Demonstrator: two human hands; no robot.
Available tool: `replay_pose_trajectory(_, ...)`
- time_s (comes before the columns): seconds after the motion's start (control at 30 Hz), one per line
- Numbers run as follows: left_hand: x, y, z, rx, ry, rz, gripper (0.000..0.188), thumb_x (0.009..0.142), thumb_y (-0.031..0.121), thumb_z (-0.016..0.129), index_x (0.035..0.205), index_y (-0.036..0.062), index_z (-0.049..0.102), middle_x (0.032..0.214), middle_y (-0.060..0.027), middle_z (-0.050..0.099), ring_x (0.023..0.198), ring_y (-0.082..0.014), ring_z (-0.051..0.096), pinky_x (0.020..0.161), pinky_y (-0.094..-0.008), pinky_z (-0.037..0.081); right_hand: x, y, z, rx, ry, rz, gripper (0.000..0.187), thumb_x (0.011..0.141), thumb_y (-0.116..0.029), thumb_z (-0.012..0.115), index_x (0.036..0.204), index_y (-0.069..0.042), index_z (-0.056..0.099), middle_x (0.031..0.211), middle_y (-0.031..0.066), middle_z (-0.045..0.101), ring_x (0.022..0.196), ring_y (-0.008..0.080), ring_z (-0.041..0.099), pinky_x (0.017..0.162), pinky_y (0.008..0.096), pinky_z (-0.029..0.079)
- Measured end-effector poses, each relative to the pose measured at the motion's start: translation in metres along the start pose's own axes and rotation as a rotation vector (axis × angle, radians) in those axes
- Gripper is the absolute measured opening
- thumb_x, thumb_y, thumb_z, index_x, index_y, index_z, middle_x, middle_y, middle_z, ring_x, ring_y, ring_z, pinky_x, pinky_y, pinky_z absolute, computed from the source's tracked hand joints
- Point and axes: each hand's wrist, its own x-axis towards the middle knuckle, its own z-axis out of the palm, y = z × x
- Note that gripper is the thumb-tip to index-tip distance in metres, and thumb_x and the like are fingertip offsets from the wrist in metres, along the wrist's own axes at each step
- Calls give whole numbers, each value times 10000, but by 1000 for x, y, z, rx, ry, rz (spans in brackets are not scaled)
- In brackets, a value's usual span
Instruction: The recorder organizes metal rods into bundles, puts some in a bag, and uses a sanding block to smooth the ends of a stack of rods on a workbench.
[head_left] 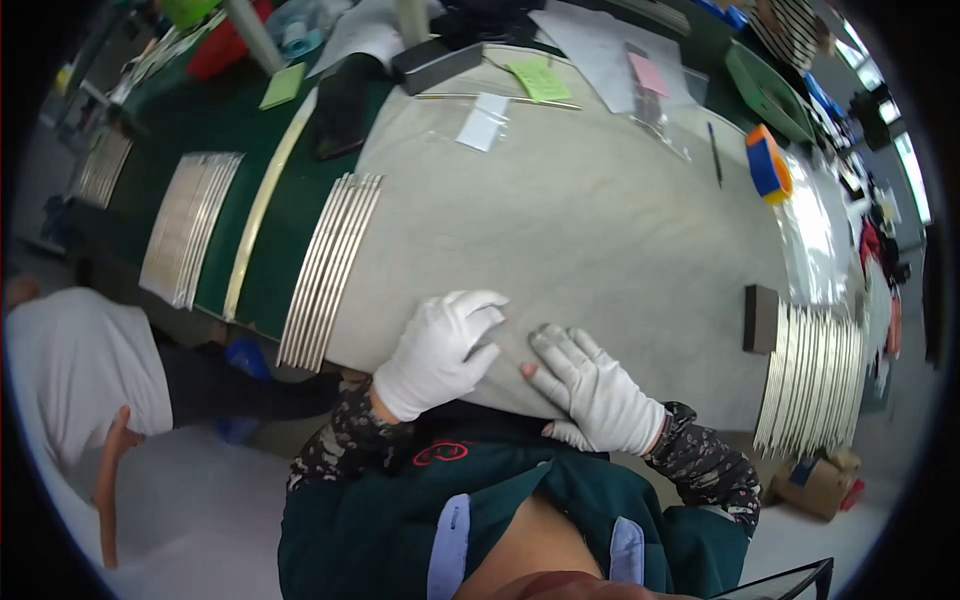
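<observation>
My left hand (437,352), in a white glove with a bare fingertip showing, rests at the near edge of the grey mat (560,220). Its fingers curve loosely and stand apart from the thumb, with nothing visible in them. To the right, my right hand (598,392) lies flat on the mat's edge, palm down, fingers stretched out. Its white glove also leaves fingertips bare. A row of thin metallic rods (330,272) lies left of my left hand. Farther off on the right is a larger bundle of silvery strips (812,380), beside a dark block (760,320).
More strips in a stack (190,228) and a long pale strip (268,205) lie on the green table at left. A black phone-like object (342,108), a grey box (437,66), a tape roll (768,164) and a pen (715,155) lie farther back. Another person (90,370) stands at left.
</observation>
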Motion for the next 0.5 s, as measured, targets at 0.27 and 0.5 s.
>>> replay_pose_trajectory(0.27,-29,21,-24,-277,-197,-181,78,756,21,633,824,21,594,885,-111,638,759,-272,618,677,-342,490,-117,23,-29,-236,821,650,550,637,-86,734,1153,-11,558,1187,198,549,1092,368,542,891,410,471)
replay_pose_trajectory(0.5,18,30,28,-289,-73,70,107,769,-1,619,870,19,593,917,-119,644,825,-280,622,739,-353,491,-166,89,-27,-499,415,1475,706,732,-384,691,1318,-50,484,1141,189,559,1109,330,520,914,445,416)
